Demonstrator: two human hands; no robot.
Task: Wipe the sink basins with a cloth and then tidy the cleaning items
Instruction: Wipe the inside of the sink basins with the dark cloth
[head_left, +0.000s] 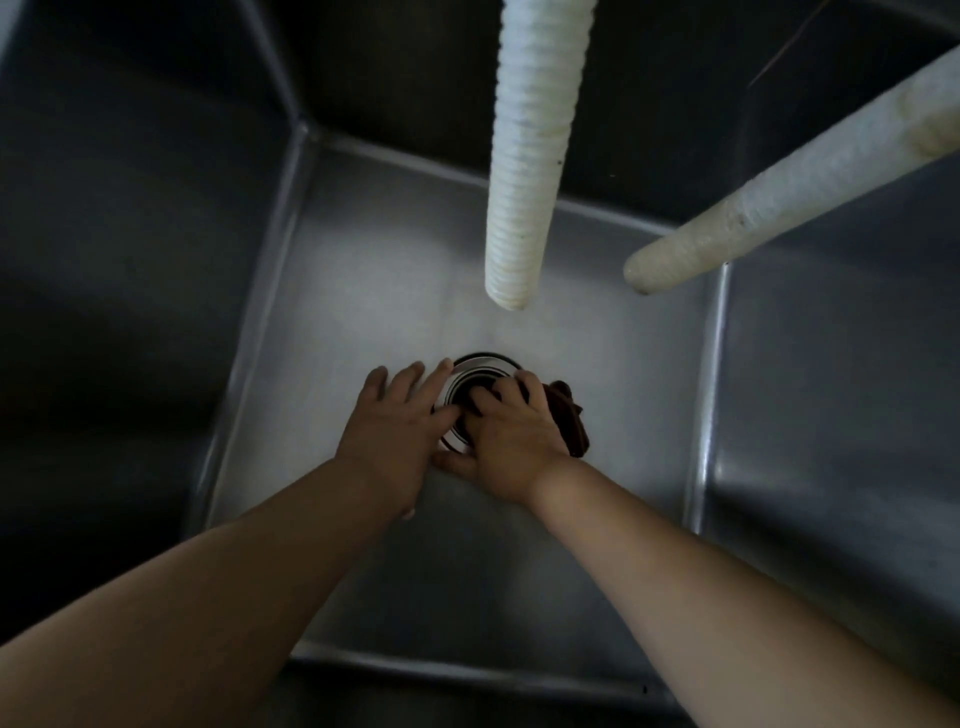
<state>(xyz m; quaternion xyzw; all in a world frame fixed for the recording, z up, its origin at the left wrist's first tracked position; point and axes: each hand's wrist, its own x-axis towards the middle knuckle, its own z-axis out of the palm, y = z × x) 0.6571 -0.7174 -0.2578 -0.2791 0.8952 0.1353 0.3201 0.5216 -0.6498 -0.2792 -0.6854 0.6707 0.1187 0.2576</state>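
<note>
Head: both hands (452, 431) over drain (480, 366).

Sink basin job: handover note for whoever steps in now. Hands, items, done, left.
Left hand: flat, fingers spread, resting on the basin floor at the left rim of the drain.
Right hand: fingers curled on the dark cloth, pressing it onto the drain.
Two white corrugated hoses hang over the basin, ends clear of the floor.
Done: cannot tell how much of this basin is wiped.
Left: finish the drain area, any other basins, then tidy the cleaning items; none besides the cloth is in view.
</note>
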